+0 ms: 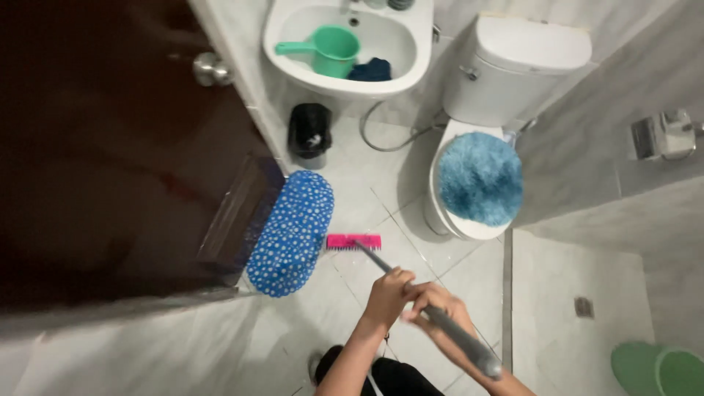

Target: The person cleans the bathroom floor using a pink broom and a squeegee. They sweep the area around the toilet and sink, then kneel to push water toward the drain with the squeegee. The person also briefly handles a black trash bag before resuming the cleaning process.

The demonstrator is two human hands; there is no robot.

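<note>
Both the left hand [387, 293] and right hand [440, 308] are closed around the grey handle [455, 334] of a light, stiff-looking brush whose pink head [353, 241] rests on the floor tiles [469, 275] beside the blue mat [292, 233], the 2 hands gripping mid-shaft.

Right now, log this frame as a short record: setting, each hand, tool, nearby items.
setting: tiled bathroom floor
left hand: grips grey broom handle, lower down
right hand: grips same handle, higher up
tool: pink brush head on floor
nearby: blue dotted mat, toilet with blue lid cover, sink holding green dipper
</note>
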